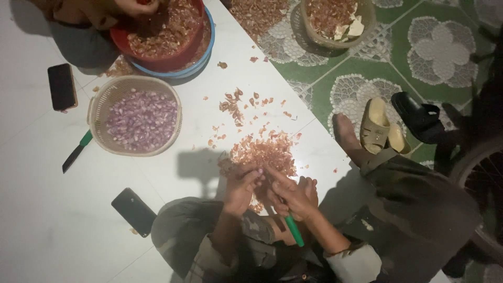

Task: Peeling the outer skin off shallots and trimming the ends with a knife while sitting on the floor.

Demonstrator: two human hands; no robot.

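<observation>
Head view: a person sits on a white floor (47,173), hands working low in the frame over a heap of shallot skins (264,152).
Left hand (242,184): curled in, fingertips pinched on something small at the heap's near edge — probably a shallot, though it is too hidden to be sure.
Right hand (293,196): closed round a green-handled knife (294,230), handle pointing back toward the body; the blade is buried between the two hands.
Peeled shallots: piled purple in a cream basket (134,116) well to the left on the white floor.
Beside the basket: a second green-handled knife (76,152) lies loose just off its lower left rim, and a dark phone (62,86) rests further left.
Near edge of the floor: another phone (133,211) by the person's knee.
Far edge: another person's hand (137,6) in a red bowl (167,50) of skins.
On the green patterned tiles: a tan basket (335,22) and sandals (380,126).
Risk: the blade sits hidden right against the left fingertips, so in my judgement a slip on a slick skin could nick them; the dim light makes that likelier.
</observation>
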